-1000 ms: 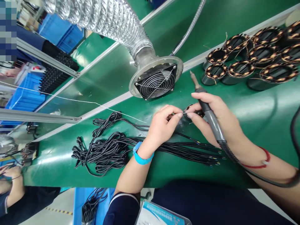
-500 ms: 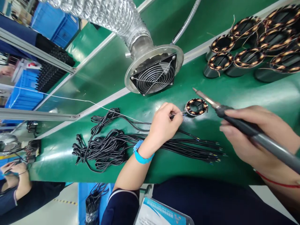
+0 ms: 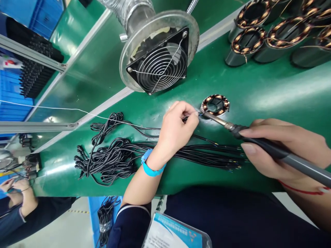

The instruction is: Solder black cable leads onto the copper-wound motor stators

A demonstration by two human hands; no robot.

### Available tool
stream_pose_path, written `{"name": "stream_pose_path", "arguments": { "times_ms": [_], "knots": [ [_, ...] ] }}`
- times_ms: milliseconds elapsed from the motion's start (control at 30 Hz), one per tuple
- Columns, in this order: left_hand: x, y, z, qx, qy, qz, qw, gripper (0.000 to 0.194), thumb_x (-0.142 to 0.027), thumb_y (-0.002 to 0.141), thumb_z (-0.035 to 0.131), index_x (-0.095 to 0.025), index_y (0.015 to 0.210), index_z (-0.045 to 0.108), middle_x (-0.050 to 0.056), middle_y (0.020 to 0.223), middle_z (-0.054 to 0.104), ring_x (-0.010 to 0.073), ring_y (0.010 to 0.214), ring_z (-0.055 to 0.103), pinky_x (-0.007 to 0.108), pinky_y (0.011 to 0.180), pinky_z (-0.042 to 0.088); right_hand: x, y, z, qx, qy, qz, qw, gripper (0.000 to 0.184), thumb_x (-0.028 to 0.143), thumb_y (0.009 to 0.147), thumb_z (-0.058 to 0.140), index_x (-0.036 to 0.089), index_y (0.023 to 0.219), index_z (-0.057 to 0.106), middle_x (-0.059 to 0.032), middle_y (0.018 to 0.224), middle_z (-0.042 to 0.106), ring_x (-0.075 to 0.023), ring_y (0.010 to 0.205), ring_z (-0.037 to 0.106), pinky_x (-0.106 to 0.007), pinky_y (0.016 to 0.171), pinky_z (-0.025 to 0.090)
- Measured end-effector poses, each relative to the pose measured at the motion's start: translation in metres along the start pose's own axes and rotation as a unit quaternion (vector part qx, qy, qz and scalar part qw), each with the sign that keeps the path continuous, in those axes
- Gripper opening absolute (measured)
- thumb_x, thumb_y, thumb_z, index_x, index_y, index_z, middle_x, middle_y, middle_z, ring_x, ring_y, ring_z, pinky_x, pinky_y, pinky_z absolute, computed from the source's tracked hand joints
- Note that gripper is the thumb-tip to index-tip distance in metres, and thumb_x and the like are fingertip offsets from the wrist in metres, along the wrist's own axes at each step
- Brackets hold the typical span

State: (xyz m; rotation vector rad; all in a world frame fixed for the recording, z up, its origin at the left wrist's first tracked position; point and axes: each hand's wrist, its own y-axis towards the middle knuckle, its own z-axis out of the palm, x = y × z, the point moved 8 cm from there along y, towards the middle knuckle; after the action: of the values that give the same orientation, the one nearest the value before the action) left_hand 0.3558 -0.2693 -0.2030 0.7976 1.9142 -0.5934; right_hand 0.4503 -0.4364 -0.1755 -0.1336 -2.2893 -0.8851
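Note:
My right hand [image 3: 281, 148] grips a soldering iron [image 3: 269, 143] like a pen. Its metal tip lies at the near left edge of a wound stator [image 3: 215, 105] with copper coils, which sits on the green bench. Just left of the stator, my left hand [image 3: 178, 125] is closed in a pinch on thin solder wire, which trails off to the left as a pale strand [image 3: 103, 117]. A dark cable end also shows between those fingers. The exact contact at the tip is too small to make out. Black cables [image 3: 181, 153] with stripped ends run beneath my left wrist.
A fume-extractor fan [image 3: 161, 74] on a foil duct hangs over the bench behind my hands. Several wound stators [image 3: 247, 41] stand at the back right. Coiled cable [image 3: 111, 162] lies to the left. Another person's hands [image 3: 19, 186] work at far left.
The soldering iron has come down and left, its tip now at the stator's edge. My left hand keeps its pinch near the stator. The view has moved closer to the bench.

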Motion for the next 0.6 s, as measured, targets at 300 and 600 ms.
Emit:
{"name": "stream_pose_path", "arguments": {
  "times_ms": [300, 600],
  "knots": [
    [0.001, 0.000, 0.000, -0.001, -0.002, 0.012, 1.000, 0.016, -0.009, 0.082, 0.060, -0.019, 0.071, 0.054, -0.001, 0.073, 0.056, 0.0120, 0.074, 0.052, 0.027, 0.071, 0.040, -0.005, -0.001, 0.002, 0.040, 0.009, -0.017, 0.999, 0.013, 0.025, 0.094, 0.063, 0.024, 0.107, 0.062, -0.0017, 0.076, 0.063, -0.0111, 0.058, 0.063, -0.022, 0.042, 0.043],
    [0.000, 0.000, 0.000, 0.001, 0.013, 0.023, 1.000, 0.017, -0.006, 0.082, 0.058, -0.019, 0.071, 0.053, -0.002, 0.073, 0.054, 0.0112, 0.074, 0.051, 0.026, 0.071, 0.040, 0.013, 0.022, 0.000, 0.018, -0.064, 0.014, 0.998, 0.028, 0.019, 0.097, 0.062, 0.027, 0.124, 0.058, -0.0022, 0.097, 0.070, -0.0129, 0.077, 0.066, -0.026, 0.070, 0.055]
  ]
}}
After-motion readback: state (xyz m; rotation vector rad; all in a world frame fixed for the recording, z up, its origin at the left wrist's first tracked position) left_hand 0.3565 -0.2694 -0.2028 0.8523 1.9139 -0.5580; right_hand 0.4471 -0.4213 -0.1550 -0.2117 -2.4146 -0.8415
